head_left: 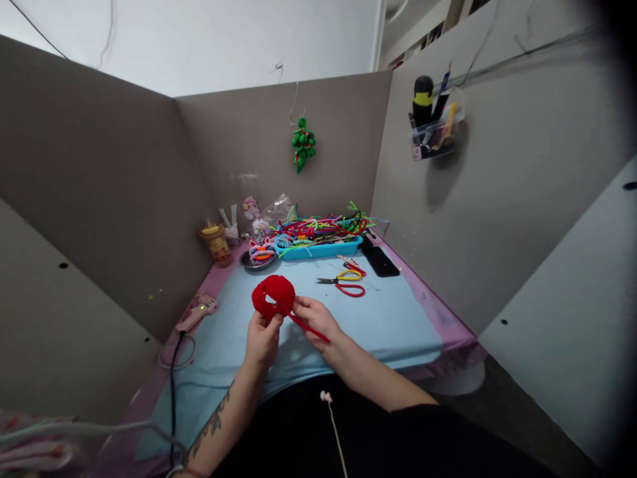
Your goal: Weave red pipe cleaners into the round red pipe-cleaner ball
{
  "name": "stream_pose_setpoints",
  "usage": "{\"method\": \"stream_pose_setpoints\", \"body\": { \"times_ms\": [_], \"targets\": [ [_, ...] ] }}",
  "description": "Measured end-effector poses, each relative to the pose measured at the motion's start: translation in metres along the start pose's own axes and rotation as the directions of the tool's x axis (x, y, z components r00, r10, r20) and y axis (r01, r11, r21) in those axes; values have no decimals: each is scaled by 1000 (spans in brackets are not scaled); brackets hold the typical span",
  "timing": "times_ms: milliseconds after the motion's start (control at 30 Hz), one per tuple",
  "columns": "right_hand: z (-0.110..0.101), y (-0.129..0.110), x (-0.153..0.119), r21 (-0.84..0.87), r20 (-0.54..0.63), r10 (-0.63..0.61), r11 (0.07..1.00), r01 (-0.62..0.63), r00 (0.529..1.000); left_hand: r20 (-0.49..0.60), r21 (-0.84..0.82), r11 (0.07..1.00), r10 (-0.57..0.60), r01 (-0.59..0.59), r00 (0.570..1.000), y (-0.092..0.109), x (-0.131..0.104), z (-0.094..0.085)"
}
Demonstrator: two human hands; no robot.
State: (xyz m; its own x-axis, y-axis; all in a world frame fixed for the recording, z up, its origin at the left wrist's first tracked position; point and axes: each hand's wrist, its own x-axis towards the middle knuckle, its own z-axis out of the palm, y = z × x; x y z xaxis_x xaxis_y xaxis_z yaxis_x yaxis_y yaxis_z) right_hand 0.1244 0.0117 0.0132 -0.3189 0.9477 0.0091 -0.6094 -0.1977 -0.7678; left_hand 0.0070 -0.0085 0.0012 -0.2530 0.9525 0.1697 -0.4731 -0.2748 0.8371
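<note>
Between my hands, above the blue cloth (239, 325), is a rounded red fuzzy piece (281, 290) that looks made of pipe cleaner, with a gap in its middle. A straight red pipe cleaner tail (312, 329) runs from its lower right across my right palm. My left hand (263, 336) pinches the piece from below, thumb on the near side. The fingers of my right hand (316, 318) are closed at its right edge, near where the tail starts; the fingertips are partly hidden behind the piece.
Scissors (343, 282) with yellow and red handles lie beyond my right hand, by a black phone (382, 260). A blue tray (318, 249) heaped with pipe cleaners stands at the back, beside a metal bowl (256, 260). A pink glue gun (199, 313) rests left, its black cord trailing nearer.
</note>
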Motion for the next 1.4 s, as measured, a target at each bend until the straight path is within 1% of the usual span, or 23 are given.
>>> {"method": "stream_pose_setpoints", "body": {
  "times_ms": [167,233,300,367,433,500,567,600,667,733,800,900,967,1067,1133,1200,1233,1300,1400],
  "targets": [
    [-6,1,4,-46,-10,-5,999,4,1000,93,-93,992,-73,82,993,-3,1,-3],
    [-10,0,4,-81,-29,-7,997,5,1000,138,-126,983,-113,131,984,-5,0,-2],
    [-13,-1,4,-123,-26,-17,992,14,1000,157,-152,975,-136,160,978,-6,0,1],
    [-14,-2,5,-165,13,-35,986,37,999,125,-157,976,-130,149,984,-6,-1,4],
    [-15,-1,5,-199,48,-60,978,68,997,53,-139,984,-104,110,993,-5,0,5],
    [-16,-2,5,-262,17,-101,960,102,995,-28,-106,992,-69,66,997,-4,1,4],
    [-18,-4,5,-397,-28,-163,907,139,986,-92,-52,998,-36,31,995,-4,3,1],
    [-19,-5,4,-484,-22,-194,861,160,981,-113,-17,1000,-18,16,993,-5,3,0],
    [-19,-10,3,-630,55,-236,745,217,970,-132,53,999,16,-9,991,-6,4,-3],
    [-18,-13,2,-701,150,-253,655,283,956,-134,72,997,24,-14,991,-8,4,-3],
    [-18,-15,1,-715,184,-282,619,325,942,-130,10,1000,2,-1,992,-7,4,-1],
    [-23,-14,3,-727,132,-340,605,324,931,-73,-144,988,-74,63,995,-5,4,3],
    [-28,-12,6,-734,94,-358,606,308,929,-24,-212,969,-135,127,991,-4,5,4],
    [-35,-9,9,-728,72,-334,627,279,940,18,-263,946,-192,190,981,-4,5,2],
    [-35,-9,10,-728,41,-336,635,259,941,28,-264,946,-186,187,982,-3,5,1],
    [-31,-8,9,-718,-12,-353,654,238,936,47,-249,955,-153,160,987,-1,5,2],
    [-28,-7,9,-695,-38,-349,683,226,937,62,-241,959,-136,148,989,0,4,3],
    [-21,-4,8,-602,-69,-305,772,204,950,97,-229,963,-121,140,988,3,3,5],
    [-12,2,8,-432,-97,-231,886,168,968,117,-219,963,-134,157,984,3,1,5]
  ]
}}
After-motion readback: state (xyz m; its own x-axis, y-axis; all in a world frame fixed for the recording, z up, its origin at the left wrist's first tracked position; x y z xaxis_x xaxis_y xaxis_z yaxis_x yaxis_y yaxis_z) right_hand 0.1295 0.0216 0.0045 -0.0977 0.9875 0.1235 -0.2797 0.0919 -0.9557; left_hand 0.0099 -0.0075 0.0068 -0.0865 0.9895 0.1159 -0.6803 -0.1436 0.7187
